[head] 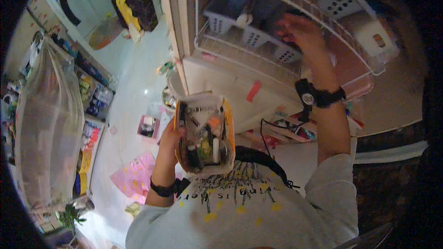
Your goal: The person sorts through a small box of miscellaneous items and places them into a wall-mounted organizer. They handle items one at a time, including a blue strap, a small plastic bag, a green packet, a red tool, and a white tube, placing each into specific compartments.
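Observation:
In my left hand (172,138) is an open-topped container (228,135) with a yellow-orange side, gripped by its edge and held in front of my chest. Small mixed items lie in it, among them a white cylindrical piece (216,149) and an orange piece (214,122). My right hand (294,29) reaches into a white wire rack (238,46), close to dark things above white perforated baskets (253,38). It is blurred and dim there, so whether its fingers hold anything cannot be told.
A small pink box (148,126) and pink patterned fabric (135,176) lie on the pale floor at left. Beyond them stands a shelf unit partly covered by a sheer curtain (50,121). A dark cable (264,135) hangs below the rack.

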Tool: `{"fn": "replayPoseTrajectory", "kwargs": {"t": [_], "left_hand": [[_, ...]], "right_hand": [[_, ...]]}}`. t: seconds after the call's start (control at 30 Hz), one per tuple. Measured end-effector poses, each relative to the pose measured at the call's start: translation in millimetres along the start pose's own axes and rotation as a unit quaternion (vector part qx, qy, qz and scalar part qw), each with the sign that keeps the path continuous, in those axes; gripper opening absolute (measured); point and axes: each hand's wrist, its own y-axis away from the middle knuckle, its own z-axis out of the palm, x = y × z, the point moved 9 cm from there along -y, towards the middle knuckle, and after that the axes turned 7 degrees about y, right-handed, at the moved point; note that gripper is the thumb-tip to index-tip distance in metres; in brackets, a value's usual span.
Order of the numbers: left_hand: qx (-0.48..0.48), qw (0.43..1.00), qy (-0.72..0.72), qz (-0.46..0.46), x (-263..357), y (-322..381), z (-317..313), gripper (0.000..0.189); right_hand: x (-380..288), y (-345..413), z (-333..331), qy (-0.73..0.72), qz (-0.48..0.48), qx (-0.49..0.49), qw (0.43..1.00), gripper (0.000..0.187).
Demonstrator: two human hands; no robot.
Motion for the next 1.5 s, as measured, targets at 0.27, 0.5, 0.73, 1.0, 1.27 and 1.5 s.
{"fn": "replayPoseTrajectory", "kwargs": {"t": [0.27, 0.5, 0.73, 1.0, 1.27, 1.5], "left_hand": [[0.055, 0.993, 0.009, 0.1, 17, 24, 11, 0.06], [-0.004, 0.996, 0.027, 0.082, 9, 24, 14, 0.063], [-0.006, 0.997, 0.019, 0.08, -9, 23, 3, 0.059], [0.01, 0.99, -0.003, 0.139, -7, 26, -16, 0.058], [0.063, 0.991, -0.045, 0.111, -12, 26, -35, 0.057], [0.022, 0.99, 0.01, 0.139, 3, 32, -27, 0.055]], "right_hand": [[-59, 142, 90, 0.192, -0.182, -0.254, 0.931, 0.022], [-55, 180, 166, 0.277, -0.403, -0.296, 0.821, 0.02], [-9, 189, 224, 0.491, -0.392, -0.353, 0.694, 0.011], [-18, 181, 232, 0.355, -0.375, -0.373, 0.771, 0.01], [22, 189, 264, 0.423, -0.347, -0.477, 0.688, 0.016], [-30, 173, 243, 0.227, -0.319, -0.404, 0.827, 0.027]]}}
